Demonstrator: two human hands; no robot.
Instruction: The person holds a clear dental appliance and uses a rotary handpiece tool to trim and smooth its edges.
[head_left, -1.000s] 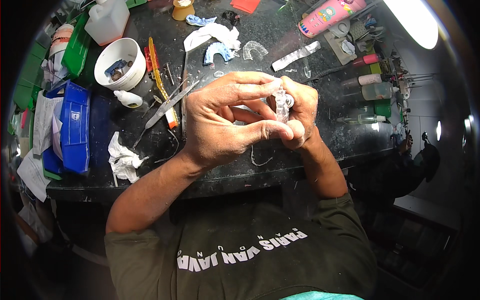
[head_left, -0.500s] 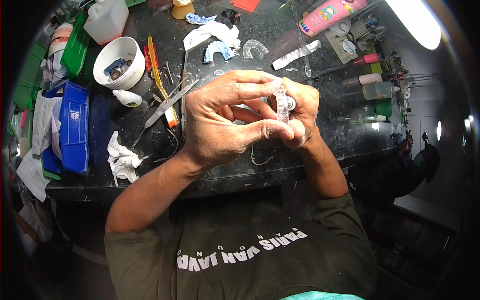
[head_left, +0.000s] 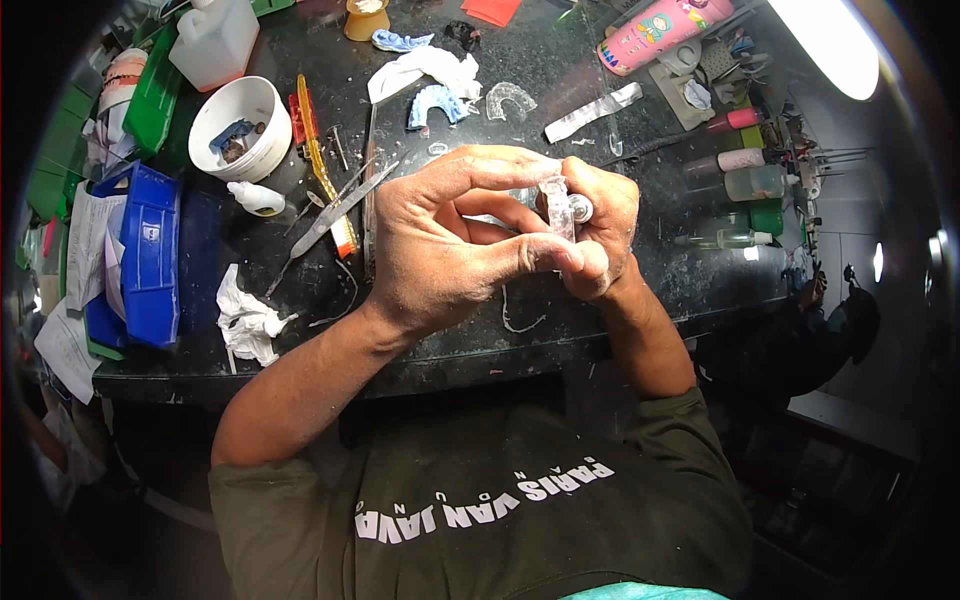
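My left hand pinches a clear, tooth-shaped plastic piece between its fingertips and thumb, at the middle of the view. My right hand is closed just behind it, around a small round silver tool end that shows beside the plastic; the rest of that tool is hidden. Beyond my hands lie a blue dental arch model, a clear arch-shaped tray and crumpled white paper. To their left lie a metal spatula and a yellow tool.
The dark worktop holds a white tub, blue bin, white dropper bottle, crumpled tissue, green bins, pink tumbler and several bottles at right. A lamp shines at upper right.
My left hand's fingertips and thumb have shifted slightly around the clear piece, which sits at a slightly different angle. The items on the worktop have not moved.
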